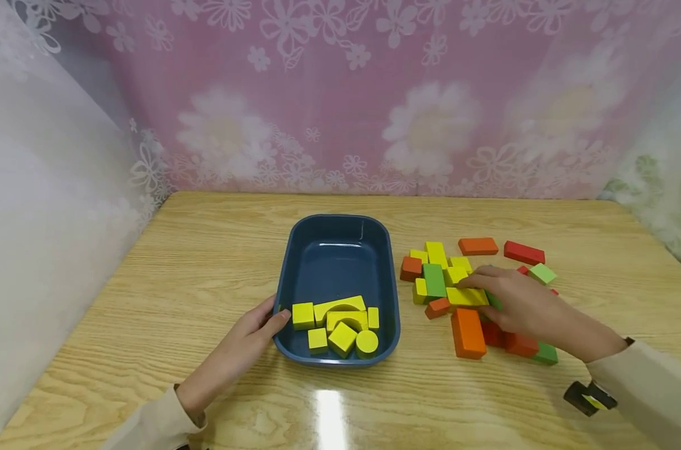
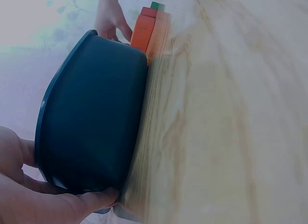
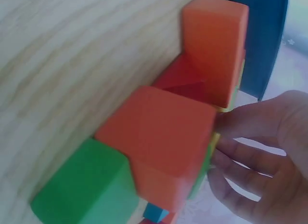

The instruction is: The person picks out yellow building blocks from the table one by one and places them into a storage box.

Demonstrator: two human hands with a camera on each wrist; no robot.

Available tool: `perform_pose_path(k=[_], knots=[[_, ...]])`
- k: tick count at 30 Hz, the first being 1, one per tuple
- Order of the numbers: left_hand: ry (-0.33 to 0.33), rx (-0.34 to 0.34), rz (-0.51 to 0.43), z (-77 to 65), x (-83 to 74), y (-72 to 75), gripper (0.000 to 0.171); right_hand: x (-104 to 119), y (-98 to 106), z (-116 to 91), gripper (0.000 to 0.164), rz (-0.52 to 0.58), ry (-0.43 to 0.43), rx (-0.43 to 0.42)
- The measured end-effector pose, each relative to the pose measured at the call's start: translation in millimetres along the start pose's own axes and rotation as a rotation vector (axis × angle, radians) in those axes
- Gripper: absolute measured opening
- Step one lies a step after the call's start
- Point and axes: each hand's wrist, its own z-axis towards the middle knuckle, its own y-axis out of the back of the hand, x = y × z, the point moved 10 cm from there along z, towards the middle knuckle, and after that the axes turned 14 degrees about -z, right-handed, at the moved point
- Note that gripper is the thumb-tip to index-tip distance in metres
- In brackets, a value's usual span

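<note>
A dark blue plastic tray (image 1: 340, 228) stands mid-table, with several yellow blocks (image 1: 303, 316), among them two arches and a round one, gathered at its near end. My left hand (image 1: 257, 328) grips its left rim near the front corner, thumb over the edge; in the left wrist view the fingers of this hand press the outer wall. To the tray's right lies a pile of coloured wooden blocks. There my right hand (image 1: 517, 300) pinches the right end of a yellow block (image 1: 466, 297) between thumb and fingers. In the right wrist view that block is mostly hidden behind orange blocks (image 3: 161, 137).
Green (image 1: 434, 280), yellow and orange blocks crowd the pile's left side. An upright orange block (image 1: 468, 334) stands at its front. Behind lie a flat orange block (image 1: 478, 246) and a red one (image 1: 524, 252). A pink flowered curtain (image 1: 317, 112) hangs beyond the table's back edge.
</note>
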Motion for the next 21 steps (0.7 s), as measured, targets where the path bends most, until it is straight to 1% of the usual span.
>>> perform_pose_path(k=[5, 7, 9, 12, 14, 16, 17, 19, 21], knots=[[0.001, 0.000, -0.002, -0.3, -0.9, -2.1, 0.051, 0, -2, 0, 0.045, -0.021, -0.022, 0.004], [0.003, 0.000, -0.001, -0.5, -1.2, -2.7, 0.052, 2, 4, 0, 0.045, -0.029, 0.003, -0.043], [0.005, 0.002, -0.004, -0.3, -1.7, -3.5, 0.052, 6, 16, 0, 0.049, -0.035, 0.052, -0.143], [0.007, 0.003, -0.007, -0.2, -2.4, -3.7, 0.051, 13, 40, 1, 0.058, -0.041, 0.117, -0.315], [0.006, 0.006, -0.010, -0.2, -2.9, -3.5, 0.051, 19, 55, 4, 0.063, -0.008, 0.137, -0.389], [0.006, 0.004, -0.008, -0.5, -2.7, -2.6, 0.051, 26, 65, 13, 0.061, 0.043, 0.133, -0.407], [0.005, 0.003, -0.010, -0.8, -2.6, -2.1, 0.051, 32, 69, 19, 0.059, 0.076, 0.133, -0.402], [0.003, 0.000, -0.012, -1.0, -2.0, -1.4, 0.051, 44, 74, 33, 0.052, 0.132, 0.126, -0.370], [0.002, -0.004, -0.012, -0.8, -1.2, -1.1, 0.051, 58, 77, 50, 0.048, 0.169, 0.113, -0.319]])
